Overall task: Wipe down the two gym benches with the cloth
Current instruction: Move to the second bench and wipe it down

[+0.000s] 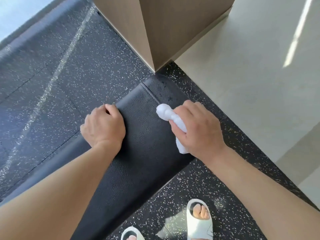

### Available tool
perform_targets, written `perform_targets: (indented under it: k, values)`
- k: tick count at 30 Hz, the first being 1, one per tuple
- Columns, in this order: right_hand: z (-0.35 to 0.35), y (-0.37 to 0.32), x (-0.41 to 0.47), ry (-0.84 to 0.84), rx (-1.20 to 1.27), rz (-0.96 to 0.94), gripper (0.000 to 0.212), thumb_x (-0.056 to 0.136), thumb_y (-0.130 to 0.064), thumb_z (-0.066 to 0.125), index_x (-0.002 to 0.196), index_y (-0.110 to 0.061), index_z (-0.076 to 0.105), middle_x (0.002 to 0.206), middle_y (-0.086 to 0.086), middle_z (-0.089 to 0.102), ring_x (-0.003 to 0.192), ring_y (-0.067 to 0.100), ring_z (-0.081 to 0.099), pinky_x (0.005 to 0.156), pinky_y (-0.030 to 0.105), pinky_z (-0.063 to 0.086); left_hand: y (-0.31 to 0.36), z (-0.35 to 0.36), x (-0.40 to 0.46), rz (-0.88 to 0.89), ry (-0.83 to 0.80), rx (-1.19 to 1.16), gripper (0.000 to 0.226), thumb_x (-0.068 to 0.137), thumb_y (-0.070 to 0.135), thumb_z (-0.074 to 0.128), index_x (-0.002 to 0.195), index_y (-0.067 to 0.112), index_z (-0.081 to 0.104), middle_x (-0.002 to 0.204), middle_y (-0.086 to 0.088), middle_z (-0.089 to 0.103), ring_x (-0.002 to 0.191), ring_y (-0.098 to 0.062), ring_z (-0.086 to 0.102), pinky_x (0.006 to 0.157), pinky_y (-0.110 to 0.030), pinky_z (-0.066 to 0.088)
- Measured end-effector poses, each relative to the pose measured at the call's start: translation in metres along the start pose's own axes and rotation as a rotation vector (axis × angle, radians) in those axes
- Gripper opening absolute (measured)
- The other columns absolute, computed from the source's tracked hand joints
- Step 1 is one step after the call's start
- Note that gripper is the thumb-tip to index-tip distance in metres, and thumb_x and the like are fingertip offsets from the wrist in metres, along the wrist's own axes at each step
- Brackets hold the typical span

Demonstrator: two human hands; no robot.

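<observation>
My right hand (195, 127) has its fingers curled round a bunched white cloth (170, 118), gripping it so one rounded end pokes out past the knuckles and a smaller tail shows below the palm. The cloth is pressed down on the black padded bench (138, 153), close to its right edge and just short of the stitched seam that crosses the pad near its far end. My left hand (103, 126) sits on the opposite side of the same pad, fingers folded over the left edge; how far they wrap underneath I cannot tell from up here, since the tips are hidden below the rim. The two hands are apart, with a bare strip of textured black upholstery between them. The bench runs diagonally from lower left toward a tan column corner (147, 32), its far end just beside the column's base. Around it lies dark speckled rubber flooring (52, 75). A pale wall (251, 66) rises on the right. Two white open-toed slides (199, 220) stand on the floor beside the bench.
</observation>
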State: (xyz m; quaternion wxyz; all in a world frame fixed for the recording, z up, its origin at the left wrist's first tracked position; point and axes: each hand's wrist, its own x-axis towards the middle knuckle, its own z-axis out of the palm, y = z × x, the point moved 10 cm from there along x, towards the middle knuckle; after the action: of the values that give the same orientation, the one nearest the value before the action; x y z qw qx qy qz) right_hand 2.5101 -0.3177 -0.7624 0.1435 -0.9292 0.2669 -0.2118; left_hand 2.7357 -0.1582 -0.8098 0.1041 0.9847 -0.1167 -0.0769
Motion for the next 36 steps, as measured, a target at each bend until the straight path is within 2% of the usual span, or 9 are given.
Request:
perform_targets:
  k: [4, 8, 13, 19, 23, 27, 29, 33, 36]
  values:
    - [0.045, -0.030, 0.099, -0.040, 0.019, -0.007, 0.015, 0.094, -0.029, 0.063, 0.095, -0.015, 0.061, 0.092, 0.004, 0.059, 0.081, 0.027, 0.054, 0.061, 0.034, 0.032, -0.002, 0.005, 0.003, 0.005, 0.002, 0.020, 0.042, 0.098, 0.038, 0.026, 0.068, 0.022, 0.050, 0.068, 0.007, 0.041, 0.080, -0.032, 0.048, 0.080, -0.044, 0.034]
    - [0.096, -0.051, 0.157, -0.230, 0.008, -0.035, 0.015, 0.100, -0.032, 0.054, 0.102, -0.019, 0.061, 0.105, 0.000, 0.062, 0.098, 0.026, 0.058, 0.068, 0.035, 0.033, -0.004, 0.007, 0.005, 0.009, -0.001, 0.013, 0.042, 0.098, 0.037, 0.025, 0.068, 0.021, 0.049, 0.071, 0.005, 0.046, 0.080, -0.031, 0.049, 0.081, -0.045, 0.037]
    - [0.056, -0.040, 0.104, -0.143, 0.112, -0.079, 0.010, 0.095, -0.023, 0.063, 0.095, -0.013, 0.064, 0.092, 0.004, 0.058, 0.082, 0.025, 0.051, 0.066, 0.035, 0.040, -0.002, 0.007, 0.004, 0.021, -0.036, 0.014, 0.044, 0.095, 0.040, 0.020, 0.077, 0.021, 0.055, 0.086, 0.005, 0.052, 0.085, -0.027, 0.046, 0.082, -0.044, 0.036]
    - [0.015, -0.001, -0.013, -0.202, 0.154, -0.135, 0.016, 0.096, -0.021, 0.062, 0.112, -0.019, 0.063, 0.097, -0.006, 0.053, 0.079, 0.022, 0.045, 0.068, 0.034, 0.043, -0.001, 0.008, 0.004, 0.010, -0.048, -0.002, 0.048, 0.095, 0.040, 0.020, 0.086, 0.025, 0.064, 0.094, 0.001, 0.065, 0.086, -0.023, 0.044, 0.082, -0.043, 0.033]
    - [0.025, -0.005, 0.018, -0.141, 0.132, -0.167, 0.008, 0.094, -0.022, 0.065, 0.101, -0.018, 0.067, 0.088, -0.005, 0.053, 0.075, 0.022, 0.046, 0.063, 0.034, 0.043, -0.002, 0.011, 0.004, -0.001, -0.070, 0.018, 0.051, 0.096, 0.040, 0.020, 0.094, 0.026, 0.069, 0.098, 0.000, 0.068, 0.094, -0.030, 0.056, 0.084, -0.044, 0.038]
    - [0.061, -0.019, 0.111, -0.129, 0.123, -0.062, 0.009, 0.093, -0.025, 0.065, 0.091, -0.016, 0.064, 0.085, -0.002, 0.053, 0.077, 0.022, 0.048, 0.059, 0.033, 0.040, -0.003, 0.014, 0.005, -0.010, -0.093, 0.030, 0.051, 0.096, 0.040, 0.019, 0.097, 0.028, 0.069, 0.098, 0.001, 0.067, 0.095, -0.030, 0.057, 0.083, -0.044, 0.037]
    - [0.090, -0.033, 0.157, -0.206, 0.102, -0.039, 0.012, 0.091, -0.027, 0.064, 0.087, -0.018, 0.056, 0.085, -0.003, 0.050, 0.077, 0.022, 0.048, 0.058, 0.032, 0.033, -0.003, 0.014, 0.004, -0.015, -0.097, 0.029, 0.050, 0.096, 0.040, 0.020, 0.096, 0.029, 0.068, 0.097, 0.003, 0.066, 0.095, -0.030, 0.057, 0.083, -0.044, 0.039]
    - [0.153, -0.053, 0.188, -0.554, 0.087, -0.037, 0.015, 0.094, -0.024, 0.057, 0.085, -0.023, 0.045, 0.084, -0.006, 0.040, 0.087, 0.024, 0.055, 0.067, 0.035, 0.029, -0.001, 0.014, 0.006, -0.020, -0.115, 0.040, 0.052, 0.095, 0.040, 0.017, 0.099, 0.031, 0.068, 0.097, 0.005, 0.064, 0.096, -0.028, 0.057, 0.085, -0.044, 0.041]
    - [0.135, -0.054, 0.181, -0.485, 0.100, -0.080, 0.021, 0.096, -0.028, 0.059, 0.082, -0.023, 0.044, 0.083, -0.007, 0.041, 0.080, 0.021, 0.045, 0.063, 0.035, 0.031, -0.001, 0.013, 0.006, -0.016, -0.119, 0.053, 0.052, 0.095, 0.040, 0.017, 0.099, 0.030, 0.068, 0.096, 0.004, 0.064, 0.096, -0.029, 0.057, 0.085, -0.044, 0.041]
